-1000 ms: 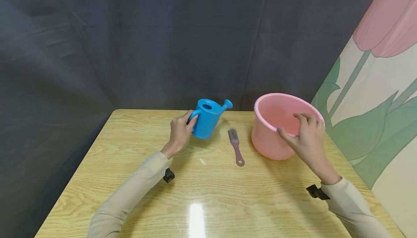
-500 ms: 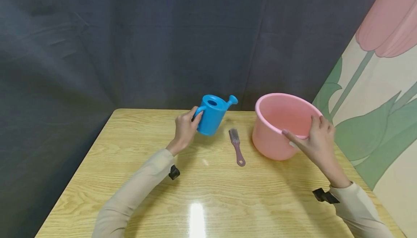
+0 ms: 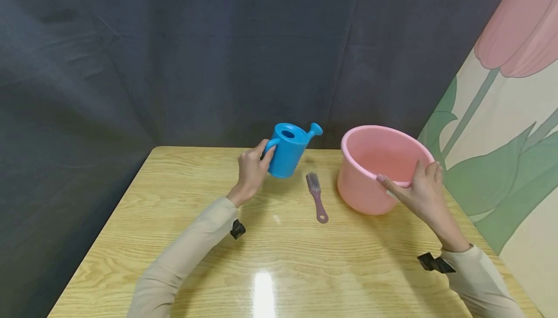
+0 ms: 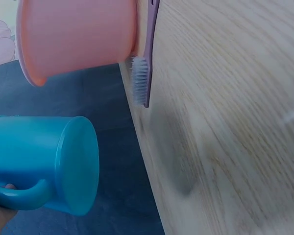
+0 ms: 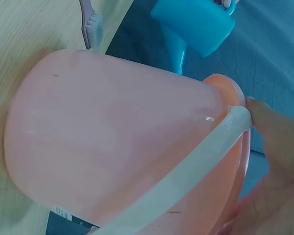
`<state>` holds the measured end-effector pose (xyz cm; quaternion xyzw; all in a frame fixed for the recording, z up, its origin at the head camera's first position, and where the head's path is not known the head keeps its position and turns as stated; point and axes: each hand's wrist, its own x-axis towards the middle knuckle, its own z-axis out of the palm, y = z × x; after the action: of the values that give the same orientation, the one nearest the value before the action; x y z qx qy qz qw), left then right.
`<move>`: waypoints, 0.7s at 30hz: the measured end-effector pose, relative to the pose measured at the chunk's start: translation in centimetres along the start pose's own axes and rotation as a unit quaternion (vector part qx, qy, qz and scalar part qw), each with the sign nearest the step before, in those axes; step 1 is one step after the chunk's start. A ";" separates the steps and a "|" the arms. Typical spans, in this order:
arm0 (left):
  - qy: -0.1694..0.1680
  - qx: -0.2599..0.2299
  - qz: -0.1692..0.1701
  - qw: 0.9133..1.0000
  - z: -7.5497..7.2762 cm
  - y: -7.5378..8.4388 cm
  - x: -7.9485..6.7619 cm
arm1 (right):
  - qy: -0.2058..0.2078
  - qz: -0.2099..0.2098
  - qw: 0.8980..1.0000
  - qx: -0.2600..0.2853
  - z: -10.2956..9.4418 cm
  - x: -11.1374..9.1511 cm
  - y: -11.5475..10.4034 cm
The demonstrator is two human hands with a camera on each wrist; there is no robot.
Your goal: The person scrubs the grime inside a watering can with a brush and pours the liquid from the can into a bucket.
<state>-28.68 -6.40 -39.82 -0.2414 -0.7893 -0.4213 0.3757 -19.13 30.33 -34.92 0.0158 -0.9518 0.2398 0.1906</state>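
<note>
In the head view my left hand [image 3: 253, 170] grips the handle of a blue watering can [image 3: 285, 151], which is tilted slightly and held above the table. Its shadow falls on the wood beneath it in the left wrist view. My right hand [image 3: 425, 192] holds the rim of a pink bucket [image 3: 366, 192], thumb on the near edge and fingers at the right side. A white bucket handle [image 5: 186, 176] hangs across the outside in the right wrist view. Between can and bucket lies a purple brush [image 3: 317, 197] with pale bristles; neither hand touches it.
The wooden table [image 3: 174, 202] ends at a dark curtain [image 3: 244, 56] behind. A wall painted with tulips [image 3: 501, 163] stands close on the right, beyond the bucket.
The left hand has carried the watering can up and to the right. The right hand has shifted right and settled onto the bucket's rim. The brush stays put.
</note>
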 end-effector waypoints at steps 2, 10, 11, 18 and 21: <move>0.004 0.000 0.000 1.000 0.2 0.2 0.1 | 0.001 -0.002 1.000 -0.001 0.1 0.0 -0.1; 0.010 0.000 0.001 1.000 0.9 1.3 0.9 | -0.013 0.007 1.000 0.000 0.2 -0.2 -0.5; 0.010 -0.003 0.002 1.000 0.9 1.4 1.0 | -0.012 0.004 1.000 -0.002 0.2 -0.2 -0.6; 0.012 -0.005 0.007 1.000 1.5 2.1 1.6 | -0.002 -0.012 1.000 -0.007 0.5 -0.2 -0.7; 0.016 -0.006 0.015 1.000 1.8 2.5 1.8 | -0.007 -0.009 1.000 -0.001 0.5 -0.2 -0.7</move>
<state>-28.76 -3.42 -37.83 -0.2482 -0.7769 -0.4245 0.3931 -19.05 29.45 -35.09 0.0259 -0.9533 0.2366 0.1859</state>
